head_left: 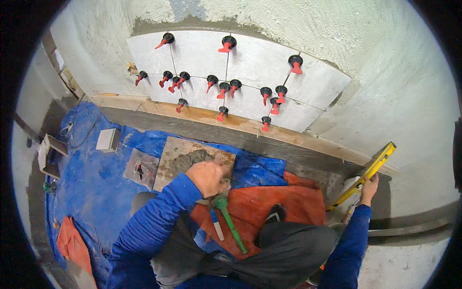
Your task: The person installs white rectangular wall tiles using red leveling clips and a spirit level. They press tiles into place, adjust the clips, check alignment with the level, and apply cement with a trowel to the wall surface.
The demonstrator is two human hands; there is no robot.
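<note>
My right hand (369, 190) is closed around a yellow spirit level (380, 161), which slants up against the wall at the right. My left hand (211, 178) is over the near right part of a square board (171, 153) with a heap of grey mortar (191, 159) on it. Motion smears the left fingers, so their grip cannot be made out. Just below that hand, a mallet with a green handle (233, 227) and a blue-and-white tool (217, 224) lie side by side. On the wall, light grey tiles (199, 55) carry several black-and-red levelling clips (227, 44).
A wooden batten (308, 137) runs along the tiles' lower edge. Blue tarp (96, 166) covers the floor, with red cloth (298, 204) near my legs. A clear plastic bag (141, 168), a pale block (108, 140) and a small stool-like piece (50, 156) stand or lie leftward.
</note>
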